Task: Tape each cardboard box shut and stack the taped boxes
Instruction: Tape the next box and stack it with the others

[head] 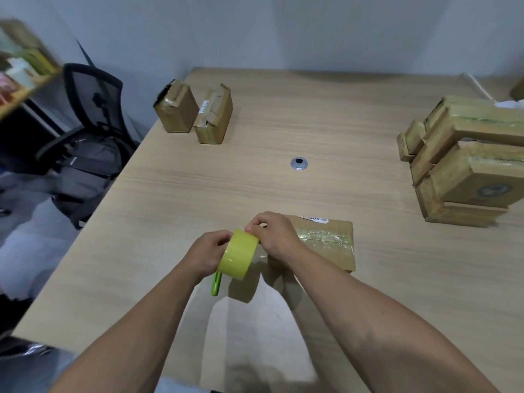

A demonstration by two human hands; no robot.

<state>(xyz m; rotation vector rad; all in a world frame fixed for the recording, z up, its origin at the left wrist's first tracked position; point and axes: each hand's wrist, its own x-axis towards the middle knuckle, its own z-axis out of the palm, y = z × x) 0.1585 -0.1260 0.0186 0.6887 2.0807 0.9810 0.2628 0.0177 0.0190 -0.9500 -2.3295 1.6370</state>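
My left hand [208, 252] grips a yellow-green tape roll [239, 255] above the table's near middle. My right hand [276, 236] pinches the roll's upper edge, where the tape end seems to be. Just right of the hands lies a flat cardboard box [331, 242] with a strip of shiny tape across its top. A green cutter [216, 285] lies on the table below the roll. Two small untaped boxes [177, 109] [214, 114] stand at the far left. A stack of taped boxes [465, 165] sits at the right edge.
The wooden table [283, 131] has a round metal cable hole [299, 163] in its middle. A black office chair [93, 100] with a grey backpack [88, 165] stands left of the table. Shelves fill the far left.
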